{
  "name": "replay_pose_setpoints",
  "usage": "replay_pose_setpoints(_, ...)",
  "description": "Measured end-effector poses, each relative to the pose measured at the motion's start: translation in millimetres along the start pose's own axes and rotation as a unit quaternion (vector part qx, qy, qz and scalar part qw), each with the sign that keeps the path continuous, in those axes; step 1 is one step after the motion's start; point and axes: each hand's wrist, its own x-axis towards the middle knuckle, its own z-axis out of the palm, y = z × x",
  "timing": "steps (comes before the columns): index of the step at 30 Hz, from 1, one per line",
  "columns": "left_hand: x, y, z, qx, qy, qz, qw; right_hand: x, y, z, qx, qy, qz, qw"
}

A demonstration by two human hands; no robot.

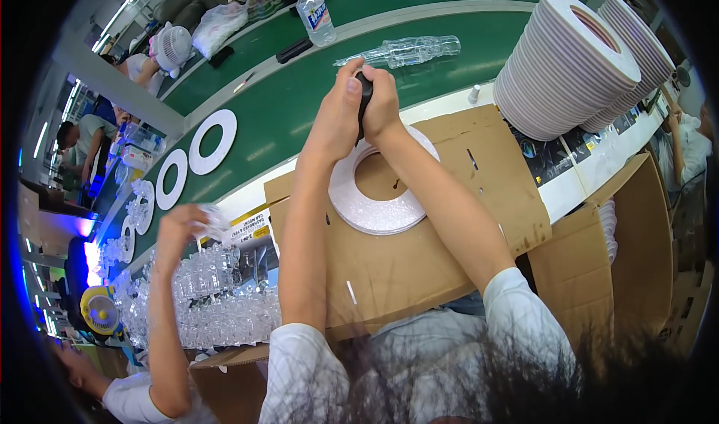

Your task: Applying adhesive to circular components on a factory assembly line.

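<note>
Evidently, the left grip (341, 115) is wrapped around a black-handled tool (365, 95), the right grip (383, 101) clasping it too, over the far edge of stacked white rings (374, 214). Probably light and stiff, the tool wants holding by its handle (365, 104); the rings look slippery.

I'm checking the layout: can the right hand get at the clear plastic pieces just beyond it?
Probably yes: the clear plastic pieces lie on the green surface past the right hand, with nothing visibly between, though it would likely first have to release the black handle.
</note>
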Motion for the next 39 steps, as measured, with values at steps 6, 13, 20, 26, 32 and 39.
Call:
replay_pose_setpoints(6,2.0,9.3,-1.4,0.058,0.012,0.029,0.998,14.0,-11.2,-6.4,0.069,0.039,-0.016,0.997)
replay_pose_setpoints(13,1.3,16.5,3.2,0.059,-0.002,0.028,0.998,16.1,-7.7,-17.2,0.054,0.014,0.029,0.998)
replay_pose_setpoints(20,-1.0,14.5,0.3,0.071,0.0,0.012,0.997,9.3,-13.5,-12.9,0.084,-0.019,0.035,0.996)
replay_pose_setpoints(26,0.9,13.3,-1.0,0.062,-0.011,0.012,0.998,6.7,-17.4,-10.6,0.054,-0.018,0.017,0.998)
replay_pose_setpoints(32,3.1,11.9,-0.4,0.022,0.07,0.054,0.996,14.9,-23.3,1.6,0.069,-0.029,-0.001,0.997)
replay_pose_setpoints(39,9.0,-9.5,-10.2,-0.062,0.09,0.043,0.993,31.5,-14.3,10.1,-0.056,-0.03,-0.073,0.995)
